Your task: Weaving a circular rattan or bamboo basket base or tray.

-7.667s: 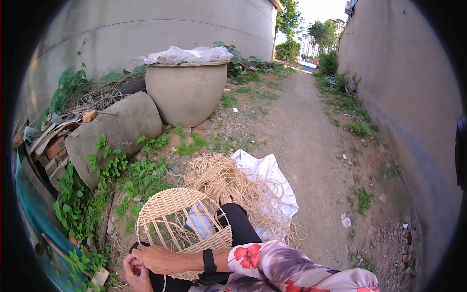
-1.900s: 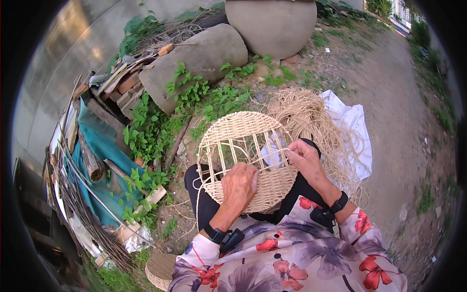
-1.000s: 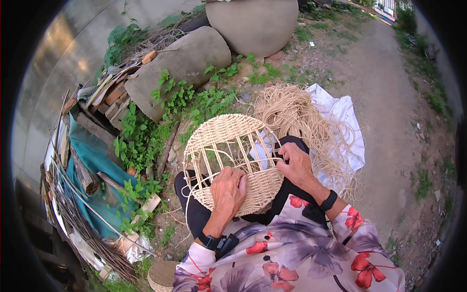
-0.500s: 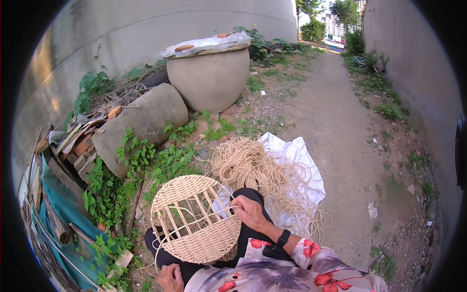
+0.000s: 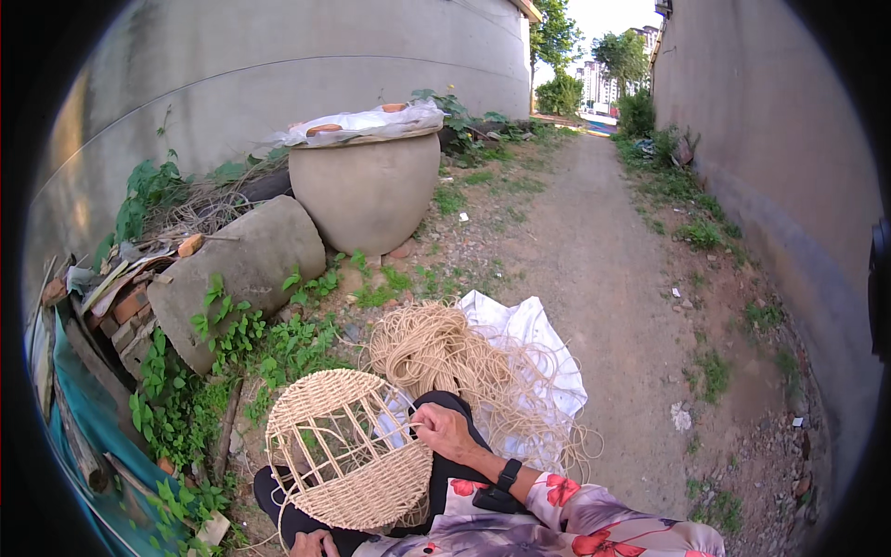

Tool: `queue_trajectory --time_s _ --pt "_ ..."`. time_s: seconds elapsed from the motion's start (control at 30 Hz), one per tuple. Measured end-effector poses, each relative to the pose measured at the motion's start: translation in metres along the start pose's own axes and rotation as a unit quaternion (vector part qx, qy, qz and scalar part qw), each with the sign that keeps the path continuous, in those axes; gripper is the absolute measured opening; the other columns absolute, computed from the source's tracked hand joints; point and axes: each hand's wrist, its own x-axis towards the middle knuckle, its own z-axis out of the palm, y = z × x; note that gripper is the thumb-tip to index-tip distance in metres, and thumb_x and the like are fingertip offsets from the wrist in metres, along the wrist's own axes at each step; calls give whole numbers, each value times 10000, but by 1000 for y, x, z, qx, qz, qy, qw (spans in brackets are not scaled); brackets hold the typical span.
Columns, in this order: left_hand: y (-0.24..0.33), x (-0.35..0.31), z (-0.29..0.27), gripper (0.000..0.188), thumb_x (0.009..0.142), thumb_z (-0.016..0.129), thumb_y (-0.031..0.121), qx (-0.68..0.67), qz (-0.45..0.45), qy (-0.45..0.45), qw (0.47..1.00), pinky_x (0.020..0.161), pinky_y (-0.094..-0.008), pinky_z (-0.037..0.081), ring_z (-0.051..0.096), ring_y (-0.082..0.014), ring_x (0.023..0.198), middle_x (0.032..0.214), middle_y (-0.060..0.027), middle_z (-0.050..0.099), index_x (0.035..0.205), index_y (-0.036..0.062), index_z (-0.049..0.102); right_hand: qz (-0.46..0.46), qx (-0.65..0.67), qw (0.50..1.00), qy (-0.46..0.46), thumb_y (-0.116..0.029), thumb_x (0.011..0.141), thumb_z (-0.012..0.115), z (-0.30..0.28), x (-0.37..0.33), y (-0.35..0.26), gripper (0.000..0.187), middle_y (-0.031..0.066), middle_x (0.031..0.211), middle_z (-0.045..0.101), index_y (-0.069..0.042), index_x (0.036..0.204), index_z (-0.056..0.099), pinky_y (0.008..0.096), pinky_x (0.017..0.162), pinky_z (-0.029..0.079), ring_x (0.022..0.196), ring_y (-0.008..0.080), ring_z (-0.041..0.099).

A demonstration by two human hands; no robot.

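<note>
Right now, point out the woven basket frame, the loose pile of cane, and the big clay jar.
woven basket frame (image 5: 357, 483), head view, on its tightly woven lower band.
loose pile of cane (image 5: 436, 348), head view, middle of the coiled heap.
big clay jar (image 5: 367, 190), head view, on its bulging front wall.

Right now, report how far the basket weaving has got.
Done: the woven basket has a tight rim band and lower part. In hand: the right hand pinches a strand at its edge; the left hand sits below. Left: open ribs mid-frame, with the cane pile unused.
</note>
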Motion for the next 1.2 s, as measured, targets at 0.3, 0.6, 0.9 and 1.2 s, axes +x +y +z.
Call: queue_trajectory --time_s 0.3,0.6,0.9,1.2 --pt "0 0 1 108 912 621 158 -2 16 3 1000 678 -442 486 604 -357 765 844 -155 603 953 85 688 -13 -1 1000 14 -105 751 628 2 0 -3 113 52 690 527 -70 859 624 352 570 413 595 196 534" --pt "4 1 -2 99 910 616 147 -8 3 -8 1000 666 -434 477 597 -348 748 827 -150 600 932 83 689 -16 -8 1000 15 -102 753 631 3 1 -3 122 54 696 541 -74 871 634 355 573 421 600 200 550" --pt "4 2 0 102 917 616 155 10 10 -4 1000 651 -425 476 602 -339 738 823 -141 606 918 83 689 -22 -23 999 18 -105 752 627 1 1 -3 122 55 707 552 -77 871 635 361 580 432 610 213 563" --pt "4 0 2 101 919 622 159 19 8 1 1000 650 -429 478 608 -339 736 815 -141 610 915 85 691 -10 -16 1000 9 -157 768 602 0 0 -6 110 74 743 568 -94 858 605 411 615 453 684 283 614"
